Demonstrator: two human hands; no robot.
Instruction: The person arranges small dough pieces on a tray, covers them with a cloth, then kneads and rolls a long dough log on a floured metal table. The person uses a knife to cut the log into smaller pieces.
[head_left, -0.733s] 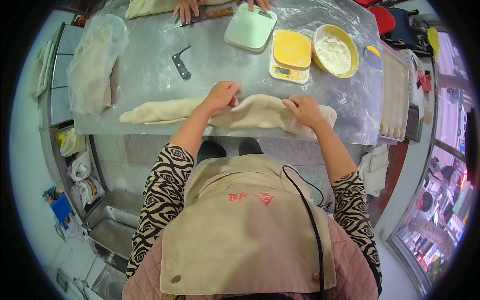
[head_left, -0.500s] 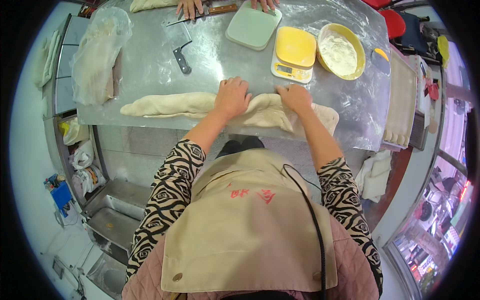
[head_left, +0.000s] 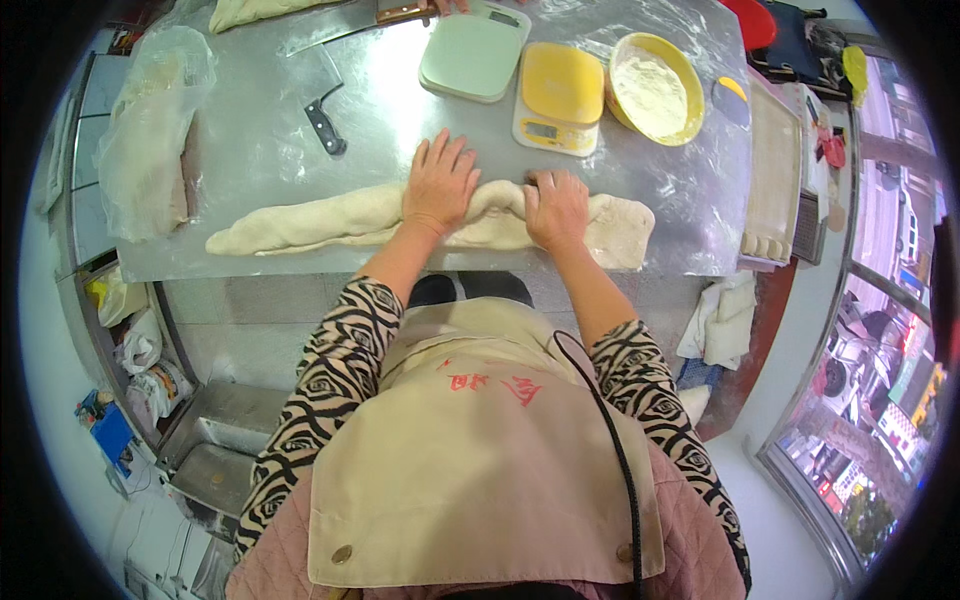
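Note:
A long pale roll of dough (head_left: 310,222) lies across the front of the steel table (head_left: 250,140). My left hand (head_left: 438,183) presses flat on its middle with the fingers spread. My right hand (head_left: 556,208) rests on the dough just to the right, fingers curled over the top. The thicker right end of the dough (head_left: 622,230) sticks out past my right hand. Both forearms, in zebra-patterned sleeves, reach over a beige apron.
Behind the dough lie a cleaver (head_left: 318,108), a green scale (head_left: 472,52), a yellow scale (head_left: 556,98) and a yellow bowl of flour (head_left: 654,88). A plastic-wrapped dough lump (head_left: 145,140) sits at the left. Another person's hand (head_left: 455,5) and more dough (head_left: 250,12) are at the far edge.
Both hands have slid closer together toward the middle of the dough roll, and my left hand now lies flat with spread fingers. The view has tilted nearer to the table.

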